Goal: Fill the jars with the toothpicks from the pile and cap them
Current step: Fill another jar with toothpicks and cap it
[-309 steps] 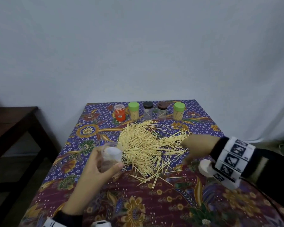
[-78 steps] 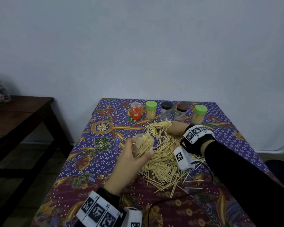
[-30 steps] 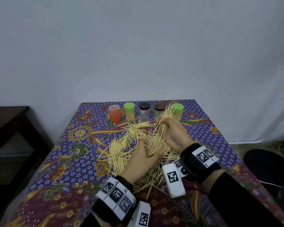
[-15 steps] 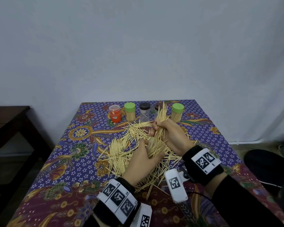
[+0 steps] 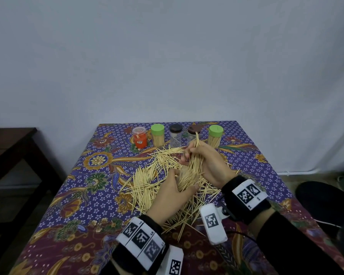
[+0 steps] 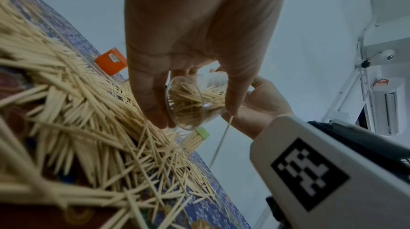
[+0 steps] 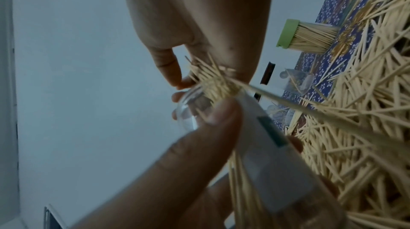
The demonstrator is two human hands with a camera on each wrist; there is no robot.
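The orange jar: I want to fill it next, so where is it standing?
In the head view the orange jar stands at the left end of the row at the table's far edge, beside a green-lidded jar.

A table [image 5: 81,197] draped in a purple and maroon floral cloth carries a sprawling pile of toothpicks [image 5: 147,187] at its center. Along the 12 o'clock edge stand five jars in a row: an orange jar [image 5: 139,138], a green-capped jar [image 5: 157,135], two dark-capped jars [image 5: 175,135], and a second green-capped jar [image 5: 214,135].
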